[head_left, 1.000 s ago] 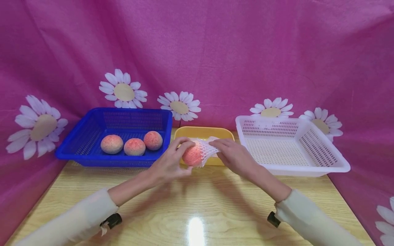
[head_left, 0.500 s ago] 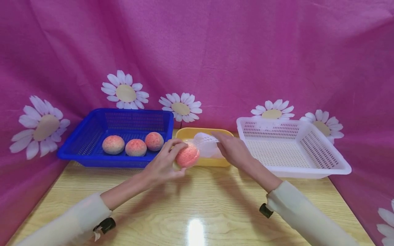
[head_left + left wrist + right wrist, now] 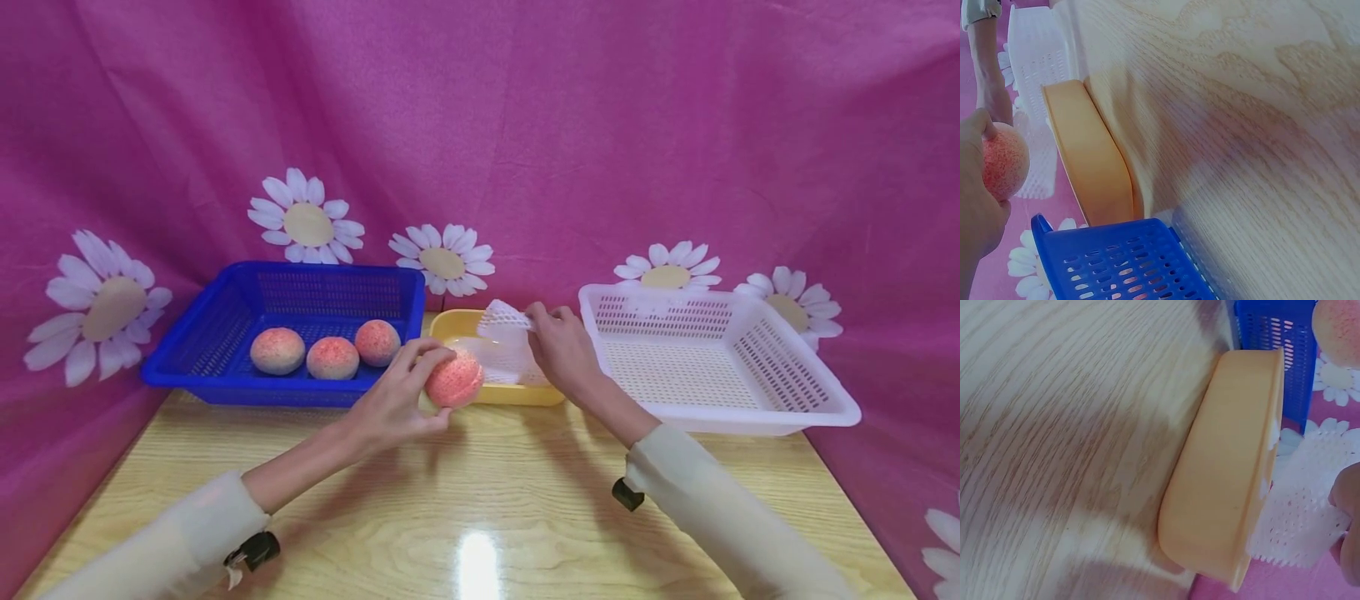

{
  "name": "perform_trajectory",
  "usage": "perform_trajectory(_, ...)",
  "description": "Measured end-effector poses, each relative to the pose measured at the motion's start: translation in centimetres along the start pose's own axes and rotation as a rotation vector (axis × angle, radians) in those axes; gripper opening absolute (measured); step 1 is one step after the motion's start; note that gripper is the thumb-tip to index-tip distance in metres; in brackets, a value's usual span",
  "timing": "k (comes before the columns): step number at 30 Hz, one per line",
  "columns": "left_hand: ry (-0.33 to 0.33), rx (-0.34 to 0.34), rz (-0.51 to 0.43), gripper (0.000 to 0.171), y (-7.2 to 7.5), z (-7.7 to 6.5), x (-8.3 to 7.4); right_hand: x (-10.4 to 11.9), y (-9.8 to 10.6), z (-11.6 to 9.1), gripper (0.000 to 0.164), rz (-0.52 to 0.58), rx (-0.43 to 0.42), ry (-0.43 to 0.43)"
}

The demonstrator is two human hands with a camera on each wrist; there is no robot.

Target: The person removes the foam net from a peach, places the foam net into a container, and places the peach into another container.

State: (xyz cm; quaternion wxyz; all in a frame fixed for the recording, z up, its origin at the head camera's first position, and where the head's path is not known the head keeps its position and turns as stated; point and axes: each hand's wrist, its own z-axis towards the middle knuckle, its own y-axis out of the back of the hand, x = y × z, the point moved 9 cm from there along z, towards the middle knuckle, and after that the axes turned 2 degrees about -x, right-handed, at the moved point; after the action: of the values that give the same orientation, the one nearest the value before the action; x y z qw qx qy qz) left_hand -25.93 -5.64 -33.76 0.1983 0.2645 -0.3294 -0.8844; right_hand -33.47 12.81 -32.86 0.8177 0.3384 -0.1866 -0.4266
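My left hand [image 3: 393, 404] grips a reddish peach [image 3: 455, 379] in front of the yellow bin [image 3: 525, 396]. The peach is bare of any net; its left side is hidden by my fingers. To the right, my right hand [image 3: 564, 352] pinches a white foam fruit net [image 3: 498, 321] above the bin. In the right wrist view this foam net [image 3: 1307, 503] hangs loose and flattened, apart from the peach. More white material [image 3: 510, 362] shows inside the bin, its shape unclear.
A blue basket [image 3: 277, 392] at the left holds three peaches [image 3: 332, 358]. On the right stands a white plastic basket [image 3: 712, 412]. The wooden table [image 3: 480, 483] runs toward me, and a pink flowered cloth [image 3: 525, 150] hangs behind.
The foam net has come off the peach, drawn right and then upward by my right hand. My left hand has shifted slightly left with the peach.
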Motion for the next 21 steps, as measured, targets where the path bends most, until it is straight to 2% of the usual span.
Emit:
perform_trajectory(6, 0.006, 0.006, 0.010, 0.064, 0.0, 0.0, 0.1, -0.4, -2.2, -0.6, 0.017, -0.018, 0.111, 0.000)
perform_trajectory(13, 0.011, 0.000, 0.024, 0.066, 0.4, -0.1, 0.3, 1.0, -3.9, -1.8, 0.018, 0.098, 0.214, 0.102)
perform_trajectory(15, 0.013, -0.004, 0.032, 0.066, 0.6, -0.1, 0.5, 1.3, -4.3, -2.1, 0.018, 0.130, 0.251, 0.107)
perform_trajectory(17, 0.018, -0.008, 0.035, 0.066, 0.7, -0.1, 0.6, 1.2, -4.9, -2.4, 0.017, 0.155, 0.313, 0.075)
perform_trajectory(21, 0.033, -0.020, 0.040, 0.065, 1.1, -0.1, 0.9, 0.4, -6.1, -3.2, 0.025, 0.175, 0.459, -0.043)
